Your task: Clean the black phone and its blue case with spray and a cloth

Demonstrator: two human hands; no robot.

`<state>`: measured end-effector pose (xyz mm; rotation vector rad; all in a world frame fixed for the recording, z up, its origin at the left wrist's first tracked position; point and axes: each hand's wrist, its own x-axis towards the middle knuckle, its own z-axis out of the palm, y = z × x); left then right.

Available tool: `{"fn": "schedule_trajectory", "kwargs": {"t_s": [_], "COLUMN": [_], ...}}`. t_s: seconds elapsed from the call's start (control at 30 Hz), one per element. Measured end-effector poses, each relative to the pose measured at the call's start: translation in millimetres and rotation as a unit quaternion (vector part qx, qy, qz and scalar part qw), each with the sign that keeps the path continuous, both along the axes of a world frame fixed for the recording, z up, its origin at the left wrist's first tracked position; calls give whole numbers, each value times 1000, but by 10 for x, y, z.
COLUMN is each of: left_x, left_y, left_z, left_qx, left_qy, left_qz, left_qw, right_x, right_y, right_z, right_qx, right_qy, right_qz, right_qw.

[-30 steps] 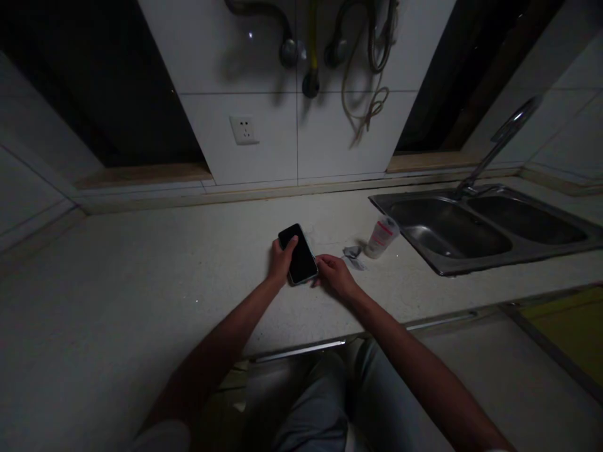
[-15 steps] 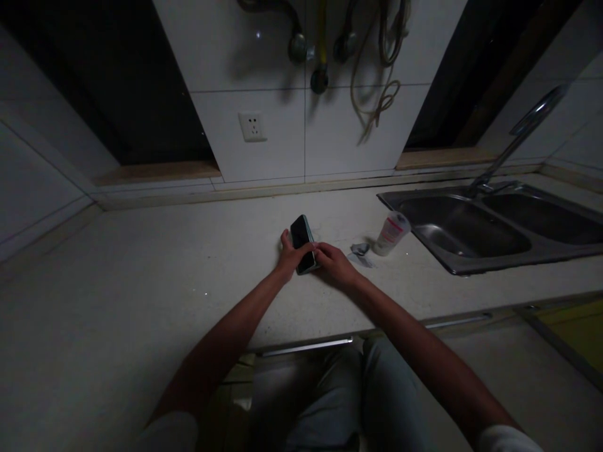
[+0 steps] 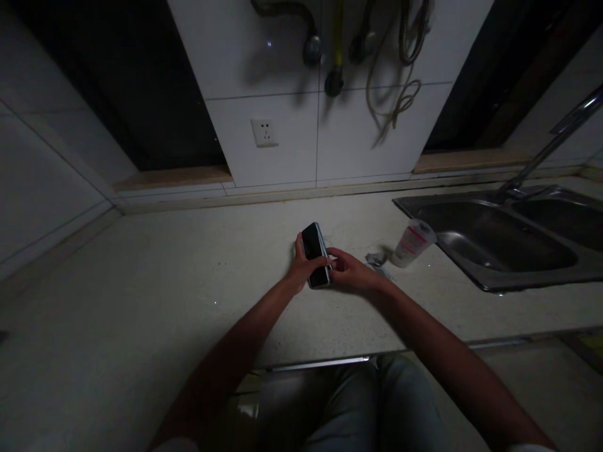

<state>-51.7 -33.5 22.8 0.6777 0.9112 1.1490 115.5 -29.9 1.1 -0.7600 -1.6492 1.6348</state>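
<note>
A dark-screened phone [image 3: 311,242] is held tilted just over the pale countertop, its screen facing up. My left hand [image 3: 301,269] grips it from the left, fingers along the far edge and thumb lying across the lower screen. My right hand [image 3: 347,270] is closed at the phone's right edge, with thumb and fingers pinched there. Along that edge shows a pale bluish strip, perhaps a case standing slightly off the phone; the dim light hides the detail. Right of my right hand lie a crumpled greyish scrap [image 3: 377,258] and a tilted clear plastic cup [image 3: 412,243] with red print.
A double steel sink [image 3: 471,276] with a tall faucet [image 3: 551,144] is set into the countertop [image 3: 188,263] on the right. On the tiled wall behind are a socket [image 3: 264,133], pipe ends and a looped cord [image 3: 400,103]. The counter's front edge runs just before my legs.
The camera view has shifted, so the scene sits further right and slightly lower. Both hands stay on the phone, and the pale strip at its right edge looks a little wider.
</note>
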Motion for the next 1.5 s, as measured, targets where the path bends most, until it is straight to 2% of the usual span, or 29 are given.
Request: {"fn": "schedule_trajectory", "kwargs": {"t_s": [0.1,0.23,0.37,0.47,0.57,0.7,0.8,0.93,1.17,1.3,1.5], "left_x": [-8,-18,-44,-47,-23,19,26,6,-56,-103,-157], "left_y": [4,20,37,47,48,46,56,84,118,155,219], "left_z": [70,117,113,104,81,22,-25,-79,-74,-51,-65], "left_qx": [19,-3,4,12,16,30,37,-14,-59,-74,-96], "left_qy": [50,53,54,41,5,-77,-116,-120,-161,-147,-112], "left_qz": [-12,-52,-83,-85,-52,-10,-8,-9,-72,-99,-113], "left_qw": [998,997,995,995,999,997,992,993,982,981,983], "right_x": [-2,8,-13,-56,-97,-117,-116,-126,-127,-119,-91], "right_y": [6,-7,-74,-127,-158,-171,-174,-169,-175,-161,-117], "right_z": [45,129,219,267,280,262,231,177,140,121,145], "right_qx": [20,101,196,250,248,207,182,191,267,302,272], "right_qy": [-14,-81,-147,-203,-211,-128,-101,-97,-161,-213,-167], "right_qz": [-6,-48,-83,-114,-142,-150,-134,-120,-164,-176,-97], "right_qw": [1000,990,966,940,935,958,969,969,936,912,943]}}
